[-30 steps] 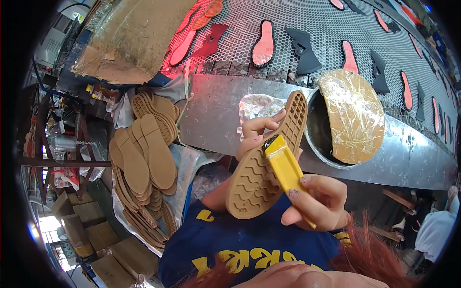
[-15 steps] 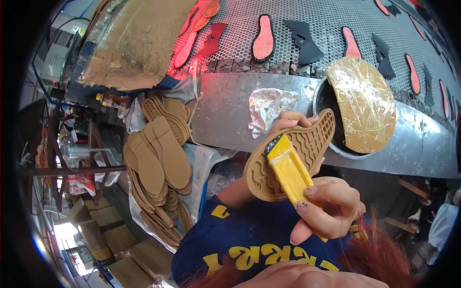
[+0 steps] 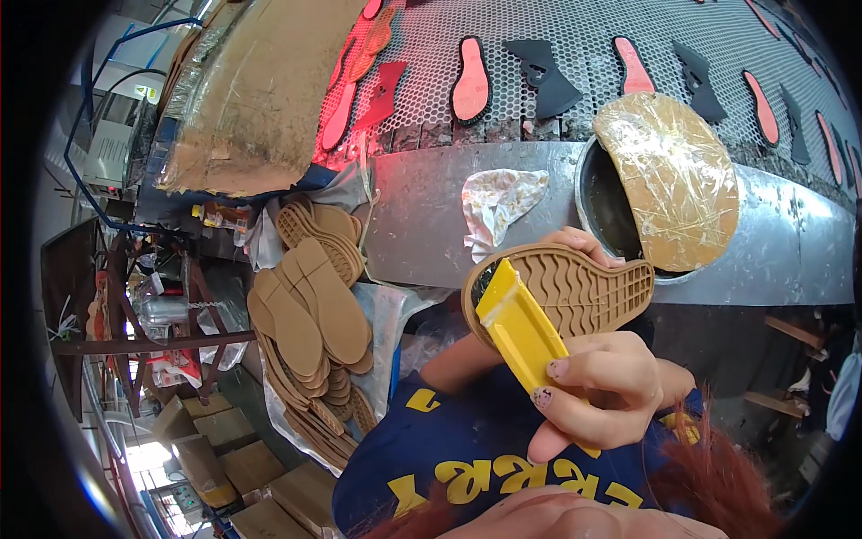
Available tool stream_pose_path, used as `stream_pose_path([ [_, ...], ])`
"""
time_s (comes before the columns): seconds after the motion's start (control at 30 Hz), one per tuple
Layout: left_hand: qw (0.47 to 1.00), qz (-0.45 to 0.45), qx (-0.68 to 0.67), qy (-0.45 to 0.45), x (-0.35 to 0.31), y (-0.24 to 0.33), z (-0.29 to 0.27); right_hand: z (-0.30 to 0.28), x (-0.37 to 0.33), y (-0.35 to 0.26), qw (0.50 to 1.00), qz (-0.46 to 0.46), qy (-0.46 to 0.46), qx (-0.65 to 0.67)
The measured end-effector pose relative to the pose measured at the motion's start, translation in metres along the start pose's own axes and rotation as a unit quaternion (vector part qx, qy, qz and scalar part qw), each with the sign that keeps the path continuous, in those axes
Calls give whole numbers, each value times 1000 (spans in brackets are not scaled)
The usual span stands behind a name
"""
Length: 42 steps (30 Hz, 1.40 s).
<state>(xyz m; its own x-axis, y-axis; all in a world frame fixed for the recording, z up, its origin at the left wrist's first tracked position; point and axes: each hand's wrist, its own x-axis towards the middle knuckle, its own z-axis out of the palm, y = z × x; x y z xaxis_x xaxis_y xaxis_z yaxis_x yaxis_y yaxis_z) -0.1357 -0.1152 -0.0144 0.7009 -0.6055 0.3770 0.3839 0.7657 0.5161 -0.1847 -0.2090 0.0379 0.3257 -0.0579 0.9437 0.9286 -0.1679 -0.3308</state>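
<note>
Through the head camera I see that the tan ridged rubber shoe sole (image 3: 588, 296) has swung round: a second ago it stood steeply with its gridded end up, half a second ago it leaned, and now it lies nearly level across my view, gridded end to the right. It is held in the air between the navy shirt (image 3: 386, 458) and the grey metal counter (image 3: 417, 216). The flat yellow-handled brush (image 3: 532, 334) has travelled along the rim too, from mid-edge to the rounded left end, where its dark tip meets the border.

I find both hands closed on something. The left hand (image 3: 585, 244) grips the sole, fingers curled over its far edge, most of the palm hidden from me behind it. The right hand (image 3: 606, 391) pinches the brush handle between thumb and fingers.

The stained, crumpled white sheet (image 3: 503, 202), partly covered a second ago, now shows clear of the sole. Beside it, the round metal can (image 3: 579, 193) stays half covered by the brown taped board (image 3: 669, 180). Against that can, the black-edged pink insoles (image 3: 470, 81) on the perforated conveyor (image 3: 584, 36) have slid slightly left.

For writing, I get large yellow lettering (image 3: 462, 481) curving across the shirt, and at upper left a small pale label (image 3: 146, 92) too tiny to read.
</note>
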Motion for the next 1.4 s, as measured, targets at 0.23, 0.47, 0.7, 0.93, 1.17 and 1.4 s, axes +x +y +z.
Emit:
stream_pose_path([
  [0.23, 1000, -28, -11, -8, 0, 2, 2, -7, -1, 7, 999, -2, -4, 52],
  [0.47, 999, -43, 2, -15, -1, 5, 5, -18, -8, 9, 988, 80, -11, 129],
  [0.7, 979, -145, -123, 75, -13, 7, -14, -28, -16, 9, 978, 118, 0, 171],
  [0.93, 942, -79, 322, 52, -16, 32, -27, -48, -21, 7, 980, 176, 94, 3],
  [1.17, 988, -69, 14, 137, -3, 53, -60, -39, -11, 34, 945, 250, 209, -15],
  [1.4, 979, -131, -63, 144, -6, 52, -39, -37, -8, 76, 963, 208, 21, -171],
])
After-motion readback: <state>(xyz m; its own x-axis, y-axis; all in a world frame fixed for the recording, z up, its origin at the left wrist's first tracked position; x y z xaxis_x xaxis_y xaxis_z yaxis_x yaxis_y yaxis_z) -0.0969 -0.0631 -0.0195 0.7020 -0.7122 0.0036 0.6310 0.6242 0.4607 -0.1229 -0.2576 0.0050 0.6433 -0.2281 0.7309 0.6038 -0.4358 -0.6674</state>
